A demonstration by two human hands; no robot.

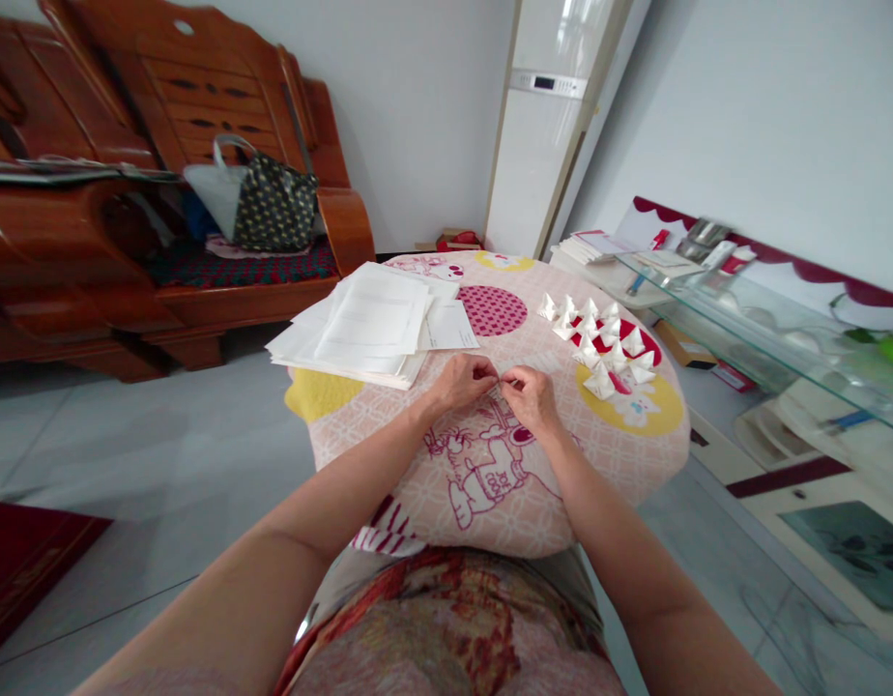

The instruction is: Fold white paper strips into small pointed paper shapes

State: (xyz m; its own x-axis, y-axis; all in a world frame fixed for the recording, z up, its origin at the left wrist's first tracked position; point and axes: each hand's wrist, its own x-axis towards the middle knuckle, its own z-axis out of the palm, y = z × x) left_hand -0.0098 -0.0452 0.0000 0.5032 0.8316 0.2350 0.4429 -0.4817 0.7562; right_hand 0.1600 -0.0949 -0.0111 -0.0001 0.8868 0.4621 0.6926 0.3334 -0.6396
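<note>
My left hand [463, 380] and my right hand [530, 395] meet over the middle of a round table with a pink cartoon cloth [490, 464]. Both hands are closed in a pinch on a small piece of white paper [503, 381] held between their fingertips; most of it is hidden by the fingers. A stack of white paper sheets [374, 324] lies on the table to the left of my hands. Several folded white paper pieces [606, 350] lie in a row on the right side of the cloth.
A red wooden sofa [128, 193] with a dark patterned handbag [269, 203] stands at the back left. A tall white air conditioner [544, 126] stands in the corner. A glass-topped shelf [765, 319] with containers runs along the right wall. A red mat [26, 561] lies at the left.
</note>
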